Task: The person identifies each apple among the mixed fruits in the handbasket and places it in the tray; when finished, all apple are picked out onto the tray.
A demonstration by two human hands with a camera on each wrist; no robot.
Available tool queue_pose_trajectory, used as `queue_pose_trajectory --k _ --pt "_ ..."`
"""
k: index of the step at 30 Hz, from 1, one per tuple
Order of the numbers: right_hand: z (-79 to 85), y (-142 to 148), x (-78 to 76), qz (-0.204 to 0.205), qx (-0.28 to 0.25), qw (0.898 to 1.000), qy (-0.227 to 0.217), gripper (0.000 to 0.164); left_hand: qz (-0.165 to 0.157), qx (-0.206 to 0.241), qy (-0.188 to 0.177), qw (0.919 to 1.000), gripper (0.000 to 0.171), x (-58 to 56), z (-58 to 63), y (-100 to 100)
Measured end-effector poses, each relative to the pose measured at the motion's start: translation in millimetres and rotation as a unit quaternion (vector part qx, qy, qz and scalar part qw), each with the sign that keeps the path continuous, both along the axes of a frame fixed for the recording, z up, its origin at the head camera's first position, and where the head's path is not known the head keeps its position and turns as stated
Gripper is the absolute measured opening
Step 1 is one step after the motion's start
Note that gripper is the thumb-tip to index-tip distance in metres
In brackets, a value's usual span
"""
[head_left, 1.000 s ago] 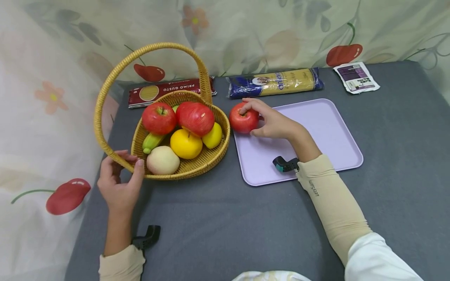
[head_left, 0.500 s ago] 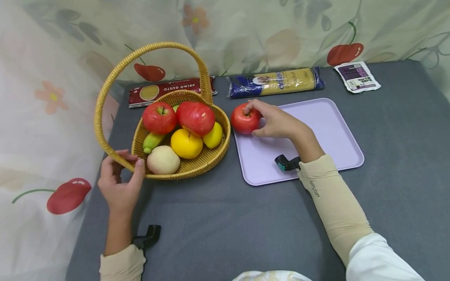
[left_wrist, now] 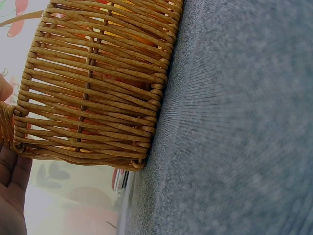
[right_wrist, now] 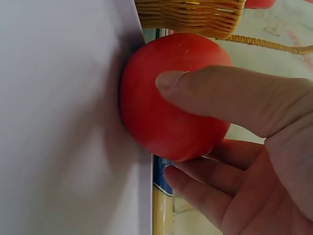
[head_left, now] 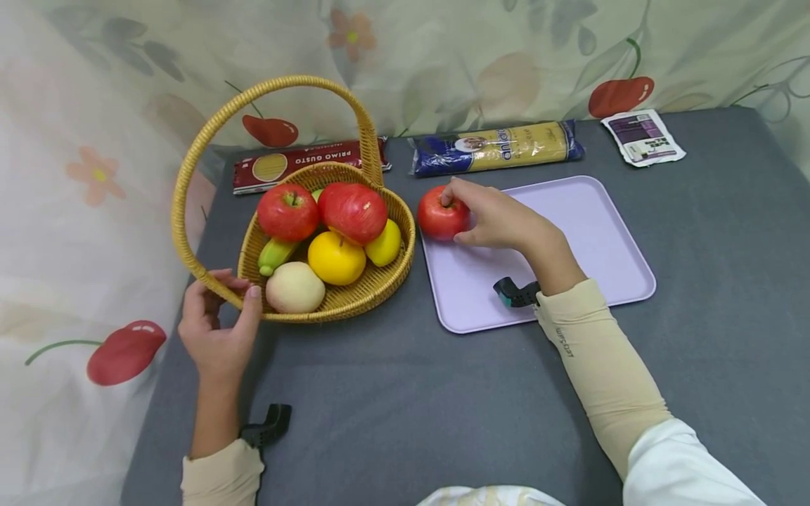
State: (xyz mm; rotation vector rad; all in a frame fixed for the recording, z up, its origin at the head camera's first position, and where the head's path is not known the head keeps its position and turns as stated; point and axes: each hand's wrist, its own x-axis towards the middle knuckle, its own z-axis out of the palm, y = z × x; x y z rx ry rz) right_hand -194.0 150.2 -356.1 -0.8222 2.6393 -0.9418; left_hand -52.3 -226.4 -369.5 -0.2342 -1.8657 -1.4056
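Note:
My left hand grips the wicker basket at the near-left foot of its handle, thumb by the rim; in the left wrist view its fingers show at the left edge beside the weave. My right hand holds a red apple by its top and side, over the left end of the lilac tray. In the right wrist view the thumb presses on the apple, which appears to touch the tray. Fruit in the basket includes a red apple and a pale peach.
Also in the basket are a larger red fruit, yellow fruits and a green, banana-like piece. Behind lie a red pasta pack, a blue-and-yellow pasta pack and a white-purple sachet. A flowered cloth hangs behind.
My right hand and the apple have shifted slightly to the right, mostly in the first half second. The left hand stays on the basket.

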Motion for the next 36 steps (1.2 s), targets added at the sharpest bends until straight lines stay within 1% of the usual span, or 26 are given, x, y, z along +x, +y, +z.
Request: queue_pose_trajectory --k 7,11,14,16,19,21,23,25,27,31,36 --pt "1.9 -2.1 1.1 0.012 0.018 1.000 0.023 0.050 0.003 -0.008 -0.003 1.0000 0.036 0.7 0.3 0.0" --pt "2.1 -0.4 1.0 0.023 0.009 1.000 0.012 0.051 0.003 -0.007 -0.003 1.0000 0.036 0.6 0.0 0.0" --pt "4.4 1.0 2.3 0.025 0.004 1.000 0.009 0.045 0.004 -0.008 -0.005 0.9999 0.037 0.9 -0.4 -0.5" --pt "7.5 -0.7 4.0 0.019 -0.004 0.999 0.028 0.039 0.005 -0.005 -0.005 1.0000 0.037 1.3 -0.7 -1.1" --pt "14.2 -9.3 8.3 0.001 -0.029 0.996 0.080 0.034 0.008 -0.001 -0.002 1.0000 0.037 1.8 -0.8 -1.9" --pt "19.4 -18.3 12.1 -0.004 -0.060 0.991 0.122 0.034 0.006 0.003 0.000 1.0000 0.037 1.3 -0.9 -2.0" --pt "24.6 -27.9 16.9 0.001 -0.085 0.983 0.160 0.037 0.004 0.002 0.000 1.0000 0.037 0.6 -0.7 -1.9" --pt "27.6 -37.4 20.7 0.018 -0.102 0.975 0.195 0.041 0.003 0.003 0.001 1.0000 0.037 -0.4 -0.7 -1.4" --pt "29.3 -46.5 23.4 0.041 -0.109 0.967 0.225 0.047 0.003 0.003 0.001 1.0000 0.037 -0.9 -0.6 -1.0" --pt "30.2 -62.4 24.9 0.086 -0.096 0.953 0.276 0.057 0.006 -0.003 0.001 1.0000 0.037 -0.9 -0.5 -0.5" --pt "30.7 -76.2 21.9 0.145 -0.046 0.933 0.327 0.064 0.004 -0.007 -0.001 1.0000 0.037 -0.8 -0.6 0.2"
